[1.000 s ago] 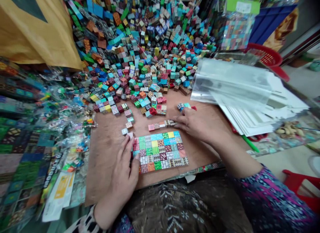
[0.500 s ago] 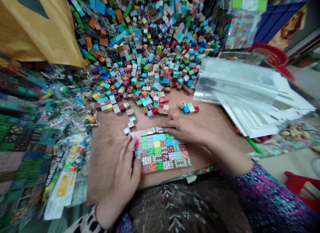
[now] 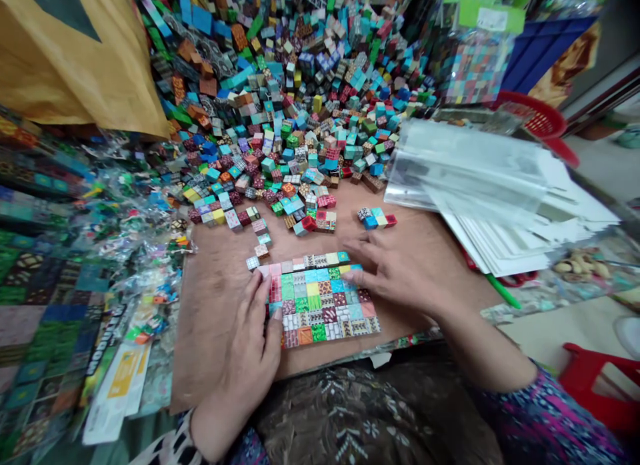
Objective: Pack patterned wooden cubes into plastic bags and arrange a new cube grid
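A flat grid of small patterned cubes (image 3: 320, 300) lies on the brown board in front of me, with one more row of cubes (image 3: 316, 260) along its far side. My left hand (image 3: 250, 332) lies along the grid's left edge, fingers stretched out and the thumb apart from them, covering part of that side. At the far right corner is my right hand (image 3: 395, 268), its fingers apart and slightly blurred. The right thumb touches or hovers over the corner cubes; I cannot tell which. A light checked cube (image 3: 253, 262) sits just beyond my left fingertips.
A big heap of loose cubes (image 3: 300, 118) fills the far side of the brown board (image 3: 210, 305). A short cluster of cubes (image 3: 376, 218) lies beyond my right hand. White sheets and clear plastic sleeves (image 3: 470, 165) are stacked at right, bagged small pieces (image 3: 140, 245) at left.
My right hand has drawn back to the right from the far row, its fingers spreading. The row's right end, with a teal cube, now shows. My left hand has stayed in place.
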`<state>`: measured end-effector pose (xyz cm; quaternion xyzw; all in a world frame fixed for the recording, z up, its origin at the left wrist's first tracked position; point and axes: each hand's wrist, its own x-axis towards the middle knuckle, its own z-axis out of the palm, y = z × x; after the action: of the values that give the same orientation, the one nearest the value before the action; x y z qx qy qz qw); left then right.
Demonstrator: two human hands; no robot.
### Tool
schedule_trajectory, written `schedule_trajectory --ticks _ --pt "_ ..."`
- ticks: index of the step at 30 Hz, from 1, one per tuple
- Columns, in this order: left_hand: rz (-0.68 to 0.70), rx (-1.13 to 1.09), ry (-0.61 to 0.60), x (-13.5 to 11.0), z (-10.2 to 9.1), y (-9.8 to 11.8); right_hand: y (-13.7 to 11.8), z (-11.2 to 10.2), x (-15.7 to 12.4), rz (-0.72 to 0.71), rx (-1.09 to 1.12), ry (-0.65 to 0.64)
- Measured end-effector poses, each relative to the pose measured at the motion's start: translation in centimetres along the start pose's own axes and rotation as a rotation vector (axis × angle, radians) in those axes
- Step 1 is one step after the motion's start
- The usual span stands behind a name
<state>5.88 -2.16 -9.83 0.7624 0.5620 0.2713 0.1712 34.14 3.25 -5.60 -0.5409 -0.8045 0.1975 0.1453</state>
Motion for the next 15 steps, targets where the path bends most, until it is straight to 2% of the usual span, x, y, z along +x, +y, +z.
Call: schedule_trajectory --ticks 4,7,11,15 --pt "0.138 0.128 -0.006 0.2 -0.2 0.7 -1.4 1.2 -0.5 -0.029 -0.077 -0.043" --pt "0.251 0.261 -0.042 1.1 -0.4 1.4 -2.4 1.8 -0.2 -0.102 -0.120 -0.046" --pt "0.409 0.367 -0.190 2.7 -0.3 1.6 -2.8 2.2 0.1 -0.164 -0.130 -0.075" --pt "0.424 0.420 -0.330 3.7 0.0 1.4 -2.8 2.5 0.1 -0.176 -0.105 -0.068"
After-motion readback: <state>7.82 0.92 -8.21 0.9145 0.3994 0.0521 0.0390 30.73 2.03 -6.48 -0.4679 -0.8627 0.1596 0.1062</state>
